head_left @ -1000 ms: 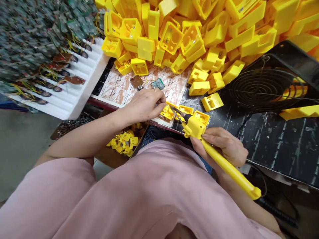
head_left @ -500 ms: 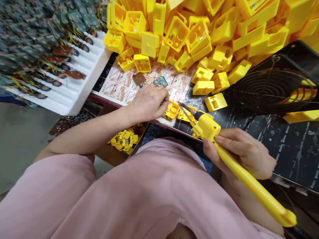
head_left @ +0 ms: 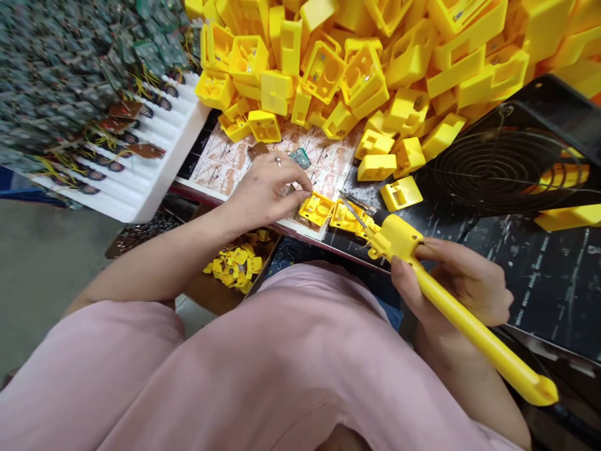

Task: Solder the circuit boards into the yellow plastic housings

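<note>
My left hand point(head_left: 265, 191) rests on the printed paper sheet point(head_left: 225, 166) and pinches the edge of a small yellow plastic housing point(head_left: 317, 208). A second small yellow housing point(head_left: 345, 217) lies just right of it. My right hand point(head_left: 457, 282) grips a yellow soldering iron point(head_left: 451, 307), whose metal tip point(head_left: 353, 207) points at the second housing. A small green circuit board point(head_left: 300, 157) and a brown disc part point(head_left: 257, 150) lie just beyond my left fingers.
A large heap of yellow plastic housings point(head_left: 375, 56) fills the back. A white foam tray point(head_left: 141, 156) with wired boards sits at the left. A black fan point(head_left: 502, 163) stands right, on a dark mat point(head_left: 554, 269). A box of small yellow parts point(head_left: 235, 266) sits below the table edge.
My right hand drew the soldering iron back to the right, away from the housings. My left hand shifted slightly left and kept its hold on the small housing.
</note>
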Motion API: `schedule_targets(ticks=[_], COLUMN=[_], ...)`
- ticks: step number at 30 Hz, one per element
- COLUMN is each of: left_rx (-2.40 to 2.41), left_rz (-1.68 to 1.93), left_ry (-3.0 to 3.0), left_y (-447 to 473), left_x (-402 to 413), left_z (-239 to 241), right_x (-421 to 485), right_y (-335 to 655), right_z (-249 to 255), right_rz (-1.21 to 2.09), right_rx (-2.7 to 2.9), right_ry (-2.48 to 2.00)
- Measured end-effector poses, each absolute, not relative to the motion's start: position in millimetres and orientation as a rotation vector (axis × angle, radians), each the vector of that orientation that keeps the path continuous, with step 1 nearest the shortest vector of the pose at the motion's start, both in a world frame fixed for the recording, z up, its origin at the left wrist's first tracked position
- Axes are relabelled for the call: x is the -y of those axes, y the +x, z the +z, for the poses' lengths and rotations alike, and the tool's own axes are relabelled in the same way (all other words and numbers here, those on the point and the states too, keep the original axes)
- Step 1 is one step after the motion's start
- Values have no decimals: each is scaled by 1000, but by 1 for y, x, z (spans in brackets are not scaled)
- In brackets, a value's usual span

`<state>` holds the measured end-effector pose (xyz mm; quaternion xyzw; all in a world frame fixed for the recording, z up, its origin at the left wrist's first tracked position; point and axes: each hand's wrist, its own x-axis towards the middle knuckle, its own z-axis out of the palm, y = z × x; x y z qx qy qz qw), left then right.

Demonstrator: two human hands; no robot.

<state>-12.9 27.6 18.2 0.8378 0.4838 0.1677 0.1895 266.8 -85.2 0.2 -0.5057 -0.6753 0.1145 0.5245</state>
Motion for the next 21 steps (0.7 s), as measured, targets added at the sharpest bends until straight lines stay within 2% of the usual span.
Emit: schedule_targets(ticks=[3,9,14,21], left_rx=[-1391,-1279,-1305,-1351], left_rz=[529,421,348,212], left_ry=[2248,2388,2418,2369], left_y=[-18,-20,-21,-12], left_x=[-30,-27,-18,-22], left_z=[15,14,15,13], right_x=[84,80,83,67], right_y=[267,274,276,279], right_z=[-1,-4,-2,13], right_rz=[253,212,325,397], right_rx=[1630,1691,1688,2026], right_ry=[-1196,-1147,-1129,-879])
